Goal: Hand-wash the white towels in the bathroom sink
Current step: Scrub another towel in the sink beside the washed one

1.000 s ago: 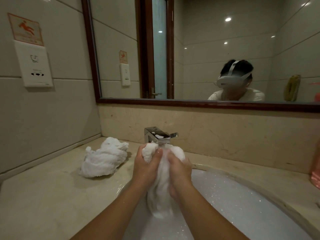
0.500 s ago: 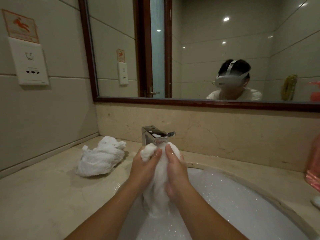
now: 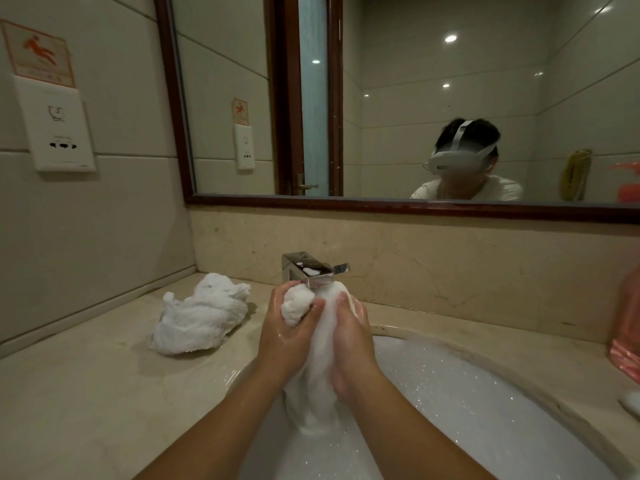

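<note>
A wet white towel (image 3: 313, 386) hangs bunched between both my hands above the sink (image 3: 485, 386), which holds foamy water. My left hand (image 3: 285, 336) grips its upper end, with a lump of cloth bulging out above the fingers. My right hand (image 3: 351, 344) presses the towel from the other side, fingers closed on it. The towel's lower end dips into the suds. A second white towel (image 3: 199, 320) lies crumpled on the counter to the left of the sink, untouched.
A chrome tap (image 3: 308, 270) juts out just behind my hands. The beige stone counter (image 3: 86, 393) runs left to a tiled wall with a socket plate (image 3: 57, 133). A pink bottle (image 3: 628, 327) stands at the right edge. A framed mirror (image 3: 398, 98) hangs above.
My hands have shifted slightly on the towel, the right one sliding lower against the left. The view has drifted a little to the right. The towel on the counter has not moved.
</note>
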Demonstrator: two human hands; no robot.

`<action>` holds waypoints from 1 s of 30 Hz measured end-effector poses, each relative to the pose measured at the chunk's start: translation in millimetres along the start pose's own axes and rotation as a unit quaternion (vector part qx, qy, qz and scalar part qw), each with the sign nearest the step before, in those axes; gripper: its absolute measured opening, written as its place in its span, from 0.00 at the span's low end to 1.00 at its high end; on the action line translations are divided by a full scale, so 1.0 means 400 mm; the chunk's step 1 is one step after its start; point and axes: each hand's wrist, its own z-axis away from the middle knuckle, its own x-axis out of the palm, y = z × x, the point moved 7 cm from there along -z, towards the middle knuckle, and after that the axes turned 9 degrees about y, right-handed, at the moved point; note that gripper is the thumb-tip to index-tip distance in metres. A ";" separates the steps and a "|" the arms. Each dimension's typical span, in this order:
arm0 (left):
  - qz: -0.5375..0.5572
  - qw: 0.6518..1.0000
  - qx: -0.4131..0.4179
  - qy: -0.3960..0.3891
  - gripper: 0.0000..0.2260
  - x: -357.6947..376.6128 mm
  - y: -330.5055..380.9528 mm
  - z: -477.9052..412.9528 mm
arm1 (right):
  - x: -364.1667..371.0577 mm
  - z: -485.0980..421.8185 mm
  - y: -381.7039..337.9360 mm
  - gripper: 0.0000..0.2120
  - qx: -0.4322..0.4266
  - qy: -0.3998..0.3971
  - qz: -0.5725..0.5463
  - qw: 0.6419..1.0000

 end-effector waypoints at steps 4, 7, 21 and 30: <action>0.013 1.000 -0.009 -0.005 0.14 0.002 0.003 0.000 | 0.000 0.010 0.001 0.14 0.005 -0.004 -0.001 1.000; 0.012 1.000 -0.010 -0.011 0.15 0.004 0.001 0.000 | 0.001 0.011 0.002 0.15 0.014 -0.010 -0.008 1.000; -0.011 1.000 0.009 -0.024 0.19 0.001 -0.003 0.002 | 0.000 0.019 -0.001 0.18 0.015 -0.007 0.000 1.000; 0.016 0.995 -0.075 -0.069 0.21 0.022 -0.042 -0.003 | -0.009 0.032 -0.003 0.10 0.015 0.019 -0.012 1.000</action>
